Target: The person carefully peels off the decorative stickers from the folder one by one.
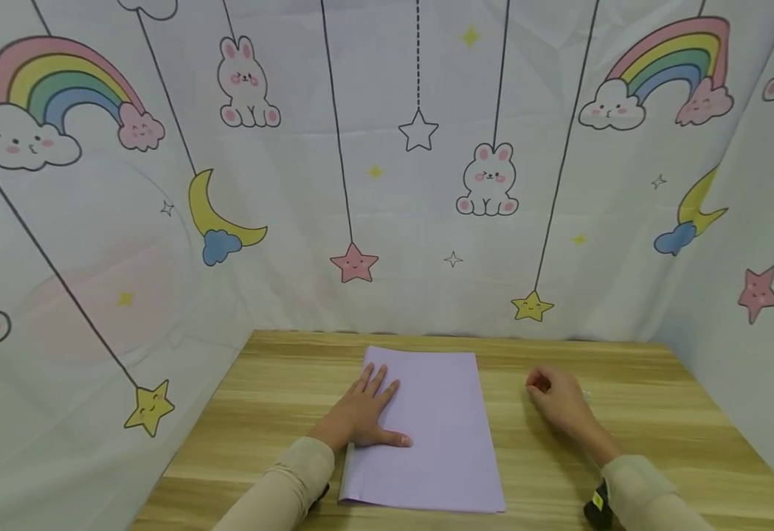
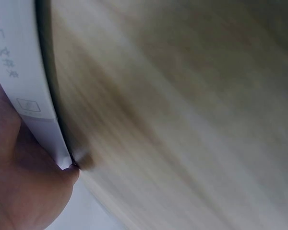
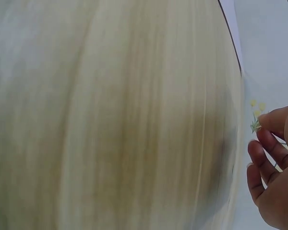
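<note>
I have the left hand (image 1: 363, 414) lying flat with fingers spread over the left side of a folder (image 1: 436, 413). Well apart to its right, the right hand (image 1: 562, 402) pinches a small sprig of yellow flowers (image 3: 256, 125) between thumb and finger; I can't make out its material. The folder rests flat at the middle of the table, plain lilac, with a pale spine (image 2: 26, 57) along its left edge bearing grey lettering (image 2: 5, 55). I see streaky yellow-brown wood grain on the table (image 1: 274, 391). Beyond its far edge hangs white cloth (image 1: 413, 199), printed with rainbows (image 1: 74, 70), rabbits (image 1: 489, 184) and stars (image 1: 354, 265).
</note>
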Tool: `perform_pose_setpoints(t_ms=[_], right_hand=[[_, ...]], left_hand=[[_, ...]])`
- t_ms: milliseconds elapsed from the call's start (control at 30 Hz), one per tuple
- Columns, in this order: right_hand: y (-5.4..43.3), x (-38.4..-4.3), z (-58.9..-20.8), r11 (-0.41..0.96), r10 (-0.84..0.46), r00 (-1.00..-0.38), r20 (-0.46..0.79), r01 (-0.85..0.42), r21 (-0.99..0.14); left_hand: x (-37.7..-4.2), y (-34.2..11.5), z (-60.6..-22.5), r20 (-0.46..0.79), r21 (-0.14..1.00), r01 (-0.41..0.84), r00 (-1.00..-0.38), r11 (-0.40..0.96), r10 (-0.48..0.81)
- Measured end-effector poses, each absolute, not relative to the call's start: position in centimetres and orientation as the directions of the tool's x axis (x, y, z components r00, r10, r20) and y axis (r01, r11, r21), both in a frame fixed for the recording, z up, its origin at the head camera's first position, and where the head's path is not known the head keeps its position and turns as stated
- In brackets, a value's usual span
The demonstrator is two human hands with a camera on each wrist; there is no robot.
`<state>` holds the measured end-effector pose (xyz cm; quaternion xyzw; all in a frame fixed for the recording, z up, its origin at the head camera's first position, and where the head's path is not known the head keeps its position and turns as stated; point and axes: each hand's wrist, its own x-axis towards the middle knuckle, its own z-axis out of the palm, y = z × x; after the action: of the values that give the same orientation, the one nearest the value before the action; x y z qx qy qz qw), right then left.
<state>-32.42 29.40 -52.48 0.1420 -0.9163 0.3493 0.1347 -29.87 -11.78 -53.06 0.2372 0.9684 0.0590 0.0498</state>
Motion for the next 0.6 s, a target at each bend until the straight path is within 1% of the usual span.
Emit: perform_pose_setpoints(t_ms=[267, 600], right_hand=[[30.6, -32.0, -52.6, 0.754, -0.173, -0.914, 0.366, -0.362, -0.548], [31.0, -32.1, -53.7, 0.793, -0.18, -0.907, 0.38, -0.362, -0.49]], left_hand=[[-29.7, -11.6, -52.9, -0.069, 0.134, 0.448, -0.886, 0.884, 0.459], [-29.6, -11.6, -52.6, -0.065, 0.134, 0.444, -0.888, 0.886, 0.455]])
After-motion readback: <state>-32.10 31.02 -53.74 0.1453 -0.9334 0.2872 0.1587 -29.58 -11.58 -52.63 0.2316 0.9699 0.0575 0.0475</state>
